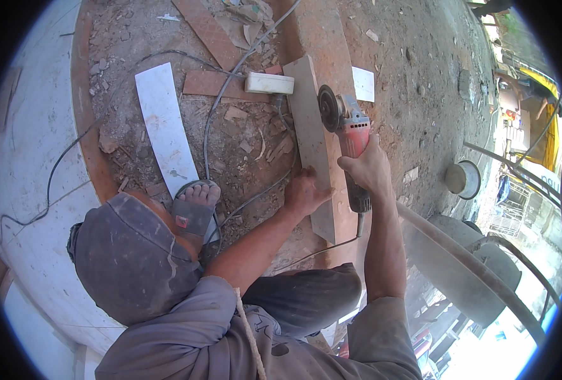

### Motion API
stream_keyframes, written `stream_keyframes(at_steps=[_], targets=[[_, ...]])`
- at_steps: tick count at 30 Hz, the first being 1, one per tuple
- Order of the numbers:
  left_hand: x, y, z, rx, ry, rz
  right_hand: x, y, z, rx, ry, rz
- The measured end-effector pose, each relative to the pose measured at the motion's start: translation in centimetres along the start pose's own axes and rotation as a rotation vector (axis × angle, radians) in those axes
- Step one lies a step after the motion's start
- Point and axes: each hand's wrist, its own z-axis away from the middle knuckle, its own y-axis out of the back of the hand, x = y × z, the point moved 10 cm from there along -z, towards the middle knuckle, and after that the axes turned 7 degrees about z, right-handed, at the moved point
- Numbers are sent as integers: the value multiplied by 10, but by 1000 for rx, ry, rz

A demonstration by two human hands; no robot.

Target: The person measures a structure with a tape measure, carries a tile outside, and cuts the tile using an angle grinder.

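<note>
My right hand is wrapped round the red and black body of an angle grinder. Its dark disc points away from me, over the right edge of a long beige plank. The disc's motion and any contact with the plank cannot be made out. My left hand grips the plank near its middle, fingers bent against it, to the left of the grinder. The plank lies along a raised brown ledge. A power cord leaves the grinder's rear end.
A white power strip touches the plank's far end; grey cables cross the rubble. White strips and brown tile pieces lie left. A capped head and sandalled foot show lower left. A bucket and wheelbarrow stand right.
</note>
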Motion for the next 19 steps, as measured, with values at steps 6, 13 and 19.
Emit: stream_keyframes(at_steps=[6,13,19], targets=[[-4,1,-1,-7,18,13,-3,-2,-3,5,17,-15],[7,-4,-5,-10,15,70,4,12,0,-4,-7,30],[15,2,-11,73,-360,226,0,3,-1,-64,52,-33]])
